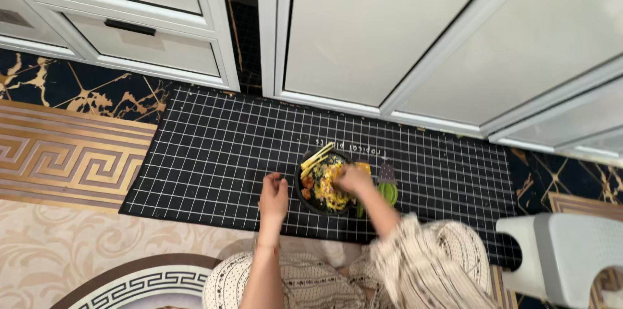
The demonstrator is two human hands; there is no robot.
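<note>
The bowl sat on the black checked mat before the white cupboards, already heaped with yellow food. The right hand rested over the food, its grip blurred beyond telling. The left hand hovered just beside the bowl, fingers loosely curled, holding nothing.

**Black grid, gold veins, yellow bowl**

The mat is black with a white grid and a small green cactus print near its right part. On the mat, a black bowl holds yellow and orange food. Left of the mat, the floor shows a gold key pattern and black marble veined in gold. Above the mat, the cabinets are white with black handles. Below it, the sleeve is cream with dark stripes.
</note>
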